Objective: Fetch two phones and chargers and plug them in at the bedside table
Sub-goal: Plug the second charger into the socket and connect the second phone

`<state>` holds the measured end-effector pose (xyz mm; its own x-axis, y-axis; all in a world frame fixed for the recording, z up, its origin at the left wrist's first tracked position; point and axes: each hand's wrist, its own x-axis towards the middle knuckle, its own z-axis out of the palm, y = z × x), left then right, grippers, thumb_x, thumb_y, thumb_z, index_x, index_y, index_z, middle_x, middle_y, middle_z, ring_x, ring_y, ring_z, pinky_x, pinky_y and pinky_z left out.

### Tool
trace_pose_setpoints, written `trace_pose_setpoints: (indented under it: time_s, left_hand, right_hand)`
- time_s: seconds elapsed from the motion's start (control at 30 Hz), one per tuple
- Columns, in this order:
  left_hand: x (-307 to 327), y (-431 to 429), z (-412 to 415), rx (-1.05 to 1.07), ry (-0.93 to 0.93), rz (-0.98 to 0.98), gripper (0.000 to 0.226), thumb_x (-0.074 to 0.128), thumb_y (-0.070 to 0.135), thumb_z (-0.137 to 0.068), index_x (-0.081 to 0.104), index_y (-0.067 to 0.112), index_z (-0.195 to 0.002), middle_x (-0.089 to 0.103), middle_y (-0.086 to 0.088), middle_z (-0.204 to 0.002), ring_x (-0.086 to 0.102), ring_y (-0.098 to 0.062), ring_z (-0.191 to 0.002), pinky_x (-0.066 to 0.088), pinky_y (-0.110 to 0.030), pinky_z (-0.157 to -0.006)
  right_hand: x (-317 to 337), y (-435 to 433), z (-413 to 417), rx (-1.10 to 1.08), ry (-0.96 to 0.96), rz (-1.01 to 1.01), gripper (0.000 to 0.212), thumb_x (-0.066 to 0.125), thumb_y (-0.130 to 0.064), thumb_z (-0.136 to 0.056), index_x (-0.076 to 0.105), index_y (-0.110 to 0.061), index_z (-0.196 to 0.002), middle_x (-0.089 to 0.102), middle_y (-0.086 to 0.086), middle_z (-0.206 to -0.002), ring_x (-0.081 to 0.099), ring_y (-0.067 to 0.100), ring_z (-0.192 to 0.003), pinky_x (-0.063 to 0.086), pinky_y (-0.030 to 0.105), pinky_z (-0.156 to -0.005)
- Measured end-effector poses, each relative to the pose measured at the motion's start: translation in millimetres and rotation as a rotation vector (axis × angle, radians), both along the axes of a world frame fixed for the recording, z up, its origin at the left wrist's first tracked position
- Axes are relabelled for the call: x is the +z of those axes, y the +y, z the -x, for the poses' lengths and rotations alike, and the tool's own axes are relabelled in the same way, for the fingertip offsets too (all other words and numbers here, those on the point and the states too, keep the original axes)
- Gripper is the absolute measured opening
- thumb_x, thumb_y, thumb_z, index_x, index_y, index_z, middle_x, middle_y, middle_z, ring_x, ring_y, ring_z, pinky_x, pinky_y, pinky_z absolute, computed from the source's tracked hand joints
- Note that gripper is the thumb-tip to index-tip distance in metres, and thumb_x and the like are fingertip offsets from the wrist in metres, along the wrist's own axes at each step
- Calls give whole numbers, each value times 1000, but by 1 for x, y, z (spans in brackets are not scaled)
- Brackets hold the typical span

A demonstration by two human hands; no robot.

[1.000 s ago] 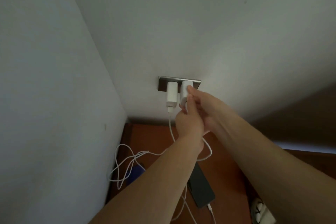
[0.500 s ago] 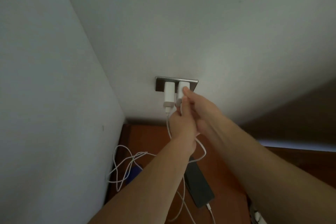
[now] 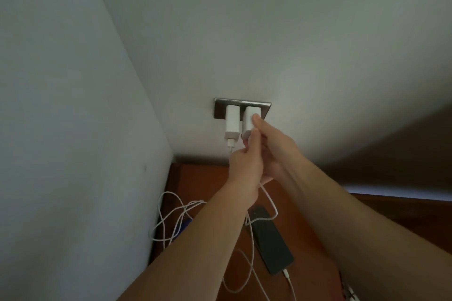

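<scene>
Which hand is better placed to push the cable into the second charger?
Left, likely. The left hand sits at the lower end of the second charger, where the white cable leads, and seems to pinch its plug. The right hand grips that charger at the wall socket, steadying it.

Two hands work at the wall, the left hand point(image 3: 245, 166) just below the right hand point(image 3: 274, 144). There are two white chargers: the right charger point(image 3: 250, 117), pinched by the right hand, and the left charger point(image 3: 232, 121), just left of both hands. One metal socket plate point(image 3: 219, 109) above the hands carries both. There are two white cables: the first cable point(image 3: 161, 217) loops below and left of the left hand, and the second cable point(image 3: 274, 206) drops from the left hand's grip. One dark phone point(image 3: 271, 244) lies below the hands on one bedside table point(image 3: 195, 178). One blue item point(image 3: 186, 223), below the left hand, is too hidden by the forearm to name
</scene>
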<state>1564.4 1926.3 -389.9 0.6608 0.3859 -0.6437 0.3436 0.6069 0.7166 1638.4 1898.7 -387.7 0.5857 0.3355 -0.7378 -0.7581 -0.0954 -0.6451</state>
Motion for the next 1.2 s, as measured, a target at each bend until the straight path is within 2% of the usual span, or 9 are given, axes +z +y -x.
trace_pose_setpoints:
  time_s: [0.13,0.27,0.33,0.43,0.8,0.87,0.97,1.07,1.2]
  left_hand:
    - [23,30,41,-379,32,-503,32,56,57,-84,60,26,-78,71,-9,-84,71,-15,-66,62,-38,-65]
    - [28,67,43,-45,87,-1110,42,50,67,-78,63,28,-89,59,15,-73,58,1,-68,40,-19,-56]
    - [25,77,24,-97,174,-716,61,60,70,-74,58,24,-113,57,16,-93,54,0,-82,45,-23,-69]
    - [9,82,4,-211,164,-76,71,80,62,-59,61,16,-110,67,-4,-105,66,-20,-93,57,-38,-78]
    - [-7,88,-5,-147,-64,252,61,95,29,-49,72,9,-102,71,-14,-95,69,-21,-80,59,-36,-74]
    - [-4,83,-4,-189,-3,83,74,90,40,-57,61,16,-121,68,-5,-108,68,-17,-92,58,-39,-77]
    - [-4,71,2,-100,104,-610,82,80,55,-64,41,31,-132,47,10,-119,49,-12,-107,47,-31,-85]
    - [-2,61,13,-39,-57,-1209,43,75,48,-74,57,33,-110,53,14,-99,52,-8,-94,41,-18,-72]
    - [1,56,10,-167,-105,-1580,35,72,33,-82,70,19,-114,72,-2,-101,60,-19,-91,48,-32,-76]
  right_hand:
    - [4,0,-1,-37,6,-99,57,80,-36,-73,64,2,-112,67,12,-87,66,20,-70,53,30,-61]
    - [5,-2,-3,-17,-15,-126,50,79,-33,-75,64,-3,-112,70,10,-87,70,16,-68,57,27,-63]
    - [4,-4,-5,16,-34,-85,50,79,-37,-74,65,-7,-111,72,8,-88,71,18,-77,56,30,-67]
    - [3,-3,-3,95,-76,7,53,76,-46,-75,63,-15,-116,68,2,-109,61,19,-102,44,33,-83]
    - [4,-5,-8,205,-110,41,53,72,-52,-77,63,-17,-116,66,4,-113,60,20,-103,42,41,-96]
    - [3,-9,-9,239,-93,11,51,68,-54,-79,64,-18,-115,68,8,-110,63,24,-101,47,38,-85]
    - [-1,-9,-3,279,-161,35,50,57,-56,-87,62,-18,-119,67,7,-113,65,22,-102,42,37,-86]
    - [-2,-7,4,220,-231,35,48,56,-56,-88,64,-14,-109,69,7,-110,65,21,-102,48,34,-83]
    - [0,-4,10,247,-292,41,53,49,-59,-89,63,-16,-116,68,7,-113,63,23,-107,51,42,-96]
